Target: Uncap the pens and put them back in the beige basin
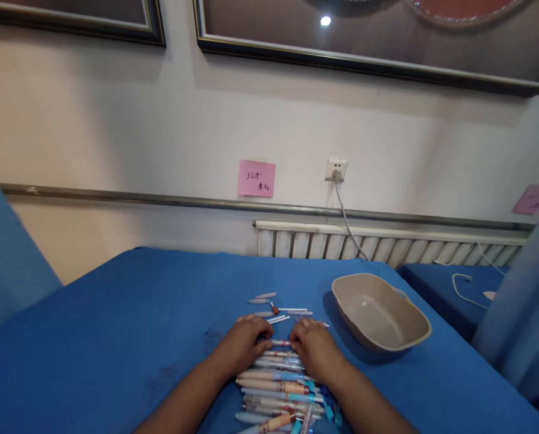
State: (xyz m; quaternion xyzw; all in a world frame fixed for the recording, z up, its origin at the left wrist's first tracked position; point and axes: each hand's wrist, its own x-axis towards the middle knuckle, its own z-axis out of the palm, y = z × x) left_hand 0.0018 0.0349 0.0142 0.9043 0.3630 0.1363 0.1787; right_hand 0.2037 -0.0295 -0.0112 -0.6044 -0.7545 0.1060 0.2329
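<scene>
Between my two hands lies a pen (pixel 280 343) with pinkish-red markings, set crosswise. My left hand (pixel 246 342) has its fingers curled around the pen's left end. At the other end, my right hand (pixel 313 345) grips it with bent fingers. Below, toward me, several pens (pixel 276 386) lie side by side in a row, many pale with blue, orange or brown parts. Just beyond my fingers are a few loose white sticks (pixel 279 320), a small brown piece (pixel 274 308) and some pale pens (pixel 261 298).
A beige plastic basin (pixel 377 310) stands to the right on the blue-covered table (pixel 129 325). Behind it are a radiator (pixel 314 241) and a socket (pixel 336 170) with a plugged-in cable. A pink note (pixel 256 179) is on the wall. Blue curtains (pixel 526 325) hang at both sides.
</scene>
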